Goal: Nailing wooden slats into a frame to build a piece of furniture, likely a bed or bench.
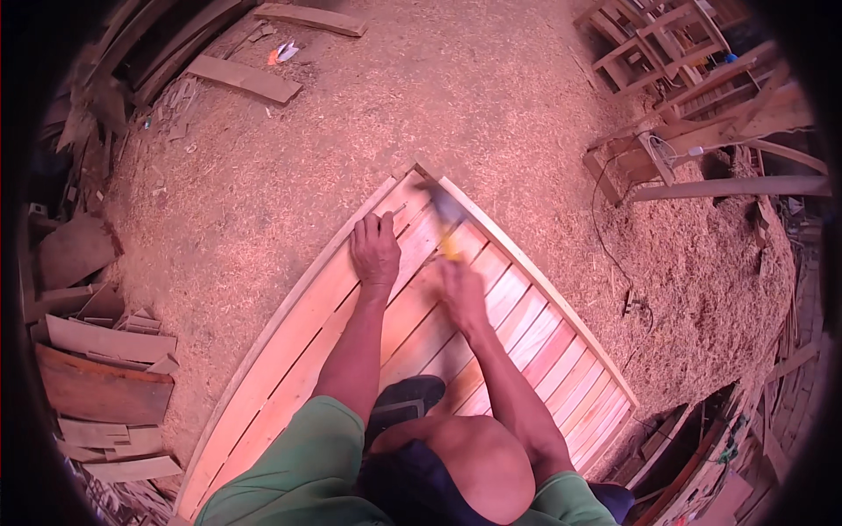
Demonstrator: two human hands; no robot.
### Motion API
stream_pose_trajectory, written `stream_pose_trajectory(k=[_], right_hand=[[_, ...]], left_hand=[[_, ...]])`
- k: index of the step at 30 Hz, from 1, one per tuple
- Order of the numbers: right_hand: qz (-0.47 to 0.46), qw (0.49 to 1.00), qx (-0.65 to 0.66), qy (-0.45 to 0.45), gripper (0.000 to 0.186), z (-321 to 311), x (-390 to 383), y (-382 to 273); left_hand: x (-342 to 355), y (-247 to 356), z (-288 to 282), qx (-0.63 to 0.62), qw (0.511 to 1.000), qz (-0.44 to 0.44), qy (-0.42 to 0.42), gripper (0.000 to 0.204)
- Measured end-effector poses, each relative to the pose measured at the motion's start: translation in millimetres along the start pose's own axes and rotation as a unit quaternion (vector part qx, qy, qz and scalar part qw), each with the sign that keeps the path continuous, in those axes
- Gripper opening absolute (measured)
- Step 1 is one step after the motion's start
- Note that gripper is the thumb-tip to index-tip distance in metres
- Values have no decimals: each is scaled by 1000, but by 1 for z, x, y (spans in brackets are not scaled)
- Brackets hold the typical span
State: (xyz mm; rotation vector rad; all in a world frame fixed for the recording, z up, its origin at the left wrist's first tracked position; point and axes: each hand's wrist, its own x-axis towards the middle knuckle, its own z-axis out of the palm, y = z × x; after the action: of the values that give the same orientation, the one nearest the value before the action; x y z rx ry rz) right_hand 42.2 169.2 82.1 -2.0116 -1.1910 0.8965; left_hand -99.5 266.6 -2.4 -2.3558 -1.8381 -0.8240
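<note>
Evidently nailing is in hand: a person, seen from above, leans over a panel (303, 368) of pale wooden slats. It lies flat beneath them, its far corner pointing ahead; whether it rests right on the shavings-strewn floor (438, 96) cannot be told. A dark sandal (417, 392) stands on the slats.

The left hand (376, 252) is on the outermost left slat, near that corner. Its grip is drawn together, apparently pinching a thin nail (401, 209) that juts from the fingertips; the nail's tip is too small to make out. The right hand (463, 287) is clamped around the yellow handle of a hammer (452, 240), whose dark head is blurred above the slats, just right of the nail and seemingly apart from it.

The step looks like setting the nail at the slat's end. The next move likely calls for keeping the nail upright, landing a light, square blow, and drawing the left fingers clear before harder strokes. A glancing hit could bend the nail or catch a fingertip.
</note>
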Motion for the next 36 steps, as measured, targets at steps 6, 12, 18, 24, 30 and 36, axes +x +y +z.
stream_pose_trajectory(k=[6, 12, 18, 24, 30, 36], right_hand=[[111, 993, 32, 29, 47, -3, -56, 8], [189, 981, 32, 44, 48, -28, -103, 47], [163, 976, 100, 104, 50, -51, -96, 27], [-48, 934, 298, 190, 58, -116, -69, -64], [-318, 824, 393, 256, 74, -166, -37, -133], [-135, 912, 334, 198, 45, -48, -45, -8]], left_hand=[[-1, 0, -3, -11, 1000, -1, 3, 15], [-12, 13, -10, -39, 997, -64, 8, 8], [-7, 6, -8, -94, 995, -3, -26, 10], [-9, 8, -6, -95, 994, 38, -41, 12], [-8, 11, -6, -88, 994, 31, -47, 14], [-8, 12, -4, -103, 993, 43, -36, 13]])
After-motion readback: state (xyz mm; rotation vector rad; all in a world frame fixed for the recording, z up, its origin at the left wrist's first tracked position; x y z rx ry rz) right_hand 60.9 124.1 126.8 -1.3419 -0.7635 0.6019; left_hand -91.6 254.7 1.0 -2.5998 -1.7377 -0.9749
